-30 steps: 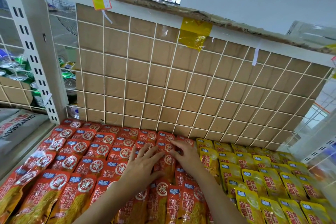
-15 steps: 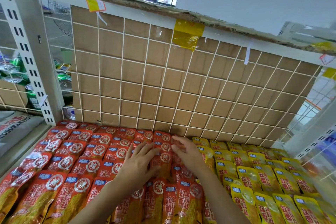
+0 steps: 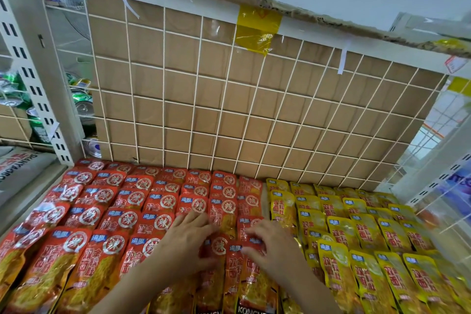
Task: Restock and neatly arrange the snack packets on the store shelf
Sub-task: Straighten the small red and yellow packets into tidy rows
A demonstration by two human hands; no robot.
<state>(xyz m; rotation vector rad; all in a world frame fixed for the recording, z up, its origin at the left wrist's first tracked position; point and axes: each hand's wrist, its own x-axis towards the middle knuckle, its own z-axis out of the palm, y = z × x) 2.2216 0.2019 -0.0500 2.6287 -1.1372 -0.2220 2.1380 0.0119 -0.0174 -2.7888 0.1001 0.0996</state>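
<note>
1. Cans [image 3: 81, 102], green and silver, stand left of the wire grid [image 3: 254, 115], around the white slotted post [image 3: 48, 79].
2. Rows of red snack packets [image 3: 102, 211] lie overlapping below the grid's left half, reaching up to its bottom wire.
3. Below the grid's middle, the left hand [image 3: 183, 239] lies flat on the red packets, fingers straight and spread, holding nothing.
4. Just beside it, also below the grid's middle, the right hand [image 3: 275, 250] has bent fingers with their tips on the top edge of one red packet. Whether they pinch it I cannot tell.
5. Rows of yellow snack packets [image 3: 356, 232] lie below the grid's right half, meeting the red ones.
</note>
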